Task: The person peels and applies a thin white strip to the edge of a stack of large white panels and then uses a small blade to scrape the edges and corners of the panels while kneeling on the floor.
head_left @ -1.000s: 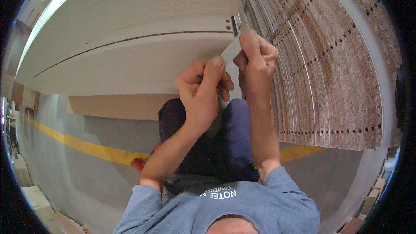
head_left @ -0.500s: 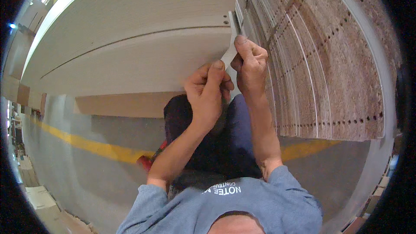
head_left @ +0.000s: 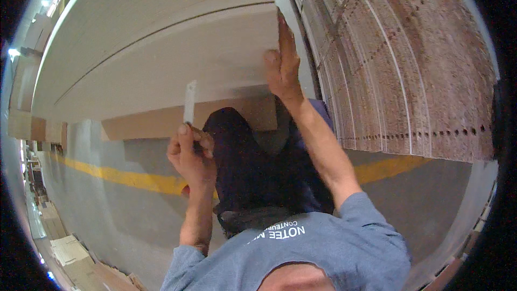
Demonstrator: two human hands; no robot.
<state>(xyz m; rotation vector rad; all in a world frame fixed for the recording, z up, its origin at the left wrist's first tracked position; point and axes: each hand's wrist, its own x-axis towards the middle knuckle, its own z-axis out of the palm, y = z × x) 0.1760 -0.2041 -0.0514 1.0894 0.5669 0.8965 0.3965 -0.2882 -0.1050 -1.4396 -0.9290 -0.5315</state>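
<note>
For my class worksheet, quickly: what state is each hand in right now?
Left hand: closed, holding a thin pale strip.
Right hand: open, outstretched at the edge of the pale panel.

The person wore a grey-blue T-shirt [head_left: 334, 242] with a rounded neckline and short sleeves [head_left: 353, 207], the cloth softly creased at the shoulders. White lettering [head_left: 274, 233] ran across the chest in two lines, the larger above the smaller. The trousers [head_left: 258, 175] were dark, nearly black, with a bluish cast. Both forearms [head_left: 320, 143] and both hands [head_left: 193, 153] were bare.
</note>
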